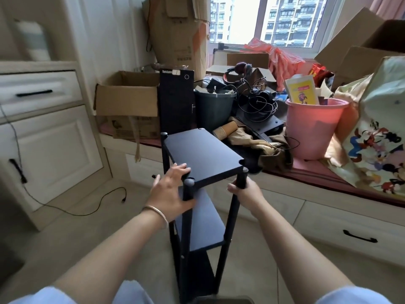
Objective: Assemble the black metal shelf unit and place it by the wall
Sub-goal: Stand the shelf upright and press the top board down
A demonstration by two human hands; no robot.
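A black shelf unit (203, 159) with 3 tiers stands assembled on the floor by the window seat; left hand (169, 191) spread against it, right hand (246, 190) gripping a post, placement by the wall remaining.

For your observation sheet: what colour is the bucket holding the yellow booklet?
Pink bucket, seen clearly in the head view.

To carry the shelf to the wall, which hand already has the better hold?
The right hand: its fingers curl round the near right post of the shelf. The left hand only lies against the near left corner with fingers mostly straight, so it would likely need to re-grip first.
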